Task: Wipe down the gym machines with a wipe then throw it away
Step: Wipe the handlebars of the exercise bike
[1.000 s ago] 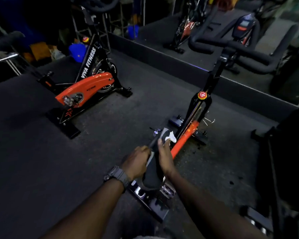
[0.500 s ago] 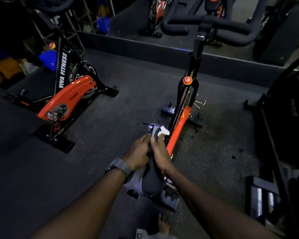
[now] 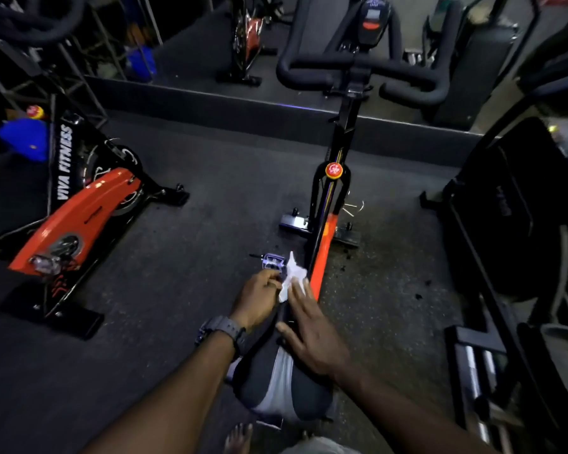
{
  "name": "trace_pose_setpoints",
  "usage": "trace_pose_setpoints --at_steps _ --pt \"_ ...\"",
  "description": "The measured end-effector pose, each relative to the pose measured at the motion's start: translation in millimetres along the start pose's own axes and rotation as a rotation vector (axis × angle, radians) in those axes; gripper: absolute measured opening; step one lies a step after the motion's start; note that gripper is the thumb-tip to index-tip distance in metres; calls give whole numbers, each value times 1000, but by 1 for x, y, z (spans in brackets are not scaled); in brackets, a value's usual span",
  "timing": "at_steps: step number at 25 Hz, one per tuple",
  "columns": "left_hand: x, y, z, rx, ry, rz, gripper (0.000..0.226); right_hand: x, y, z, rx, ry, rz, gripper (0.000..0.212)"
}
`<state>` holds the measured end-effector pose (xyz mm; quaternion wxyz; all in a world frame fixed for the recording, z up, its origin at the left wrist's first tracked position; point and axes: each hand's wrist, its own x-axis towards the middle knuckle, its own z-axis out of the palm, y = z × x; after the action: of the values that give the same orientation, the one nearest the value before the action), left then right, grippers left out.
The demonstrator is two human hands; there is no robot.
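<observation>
I stand behind a black and orange spin bike and look down on its black and grey saddle. A crumpled white wipe lies at the saddle's nose. My left hand, with a dark watch on the wrist, pinches the wipe's left edge at the nose. My right hand lies flat on the saddle's right side with straight, spread fingers, its fingertips on the wipe. The bike's black handlebars are at the top centre.
A second orange spin bike marked VIVA FITNESS stands on the dark mat to the left. A mirror wall runs along the back behind a low ledge. A black machine stands at the right. My bare foot shows below the saddle.
The camera has tilted up and moved closer. My right hand has let go of the saddle nose and spread flat along the saddle's right side; my left hand stays at the nose with the wipe.
</observation>
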<state>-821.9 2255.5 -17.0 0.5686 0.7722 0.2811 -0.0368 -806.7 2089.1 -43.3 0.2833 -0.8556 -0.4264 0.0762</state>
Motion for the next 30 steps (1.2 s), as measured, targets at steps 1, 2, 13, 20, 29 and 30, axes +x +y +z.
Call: trace_pose_setpoints --at_steps 1,2,13,20,29,30 --pt "9 -7 -3 -21 -24 19 27 -2 3 2 -76 -21 -54 74" --pt "24 -21 -4 -44 -46 24 24 7 6 3 -161 -38 -77 70" --pt "29 8 -19 153 -210 118 61 62 -3 -30 -391 -221 -207 43" --pt "32 16 -28 145 -328 65 71 18 -47 0 -312 -438 -295 55" --pt "24 -5 -27 76 -378 89 79 7 -73 11 -302 -472 -284 61" --pt "20 -8 -26 75 -370 85 72 18 -67 2 -361 -414 -223 66"
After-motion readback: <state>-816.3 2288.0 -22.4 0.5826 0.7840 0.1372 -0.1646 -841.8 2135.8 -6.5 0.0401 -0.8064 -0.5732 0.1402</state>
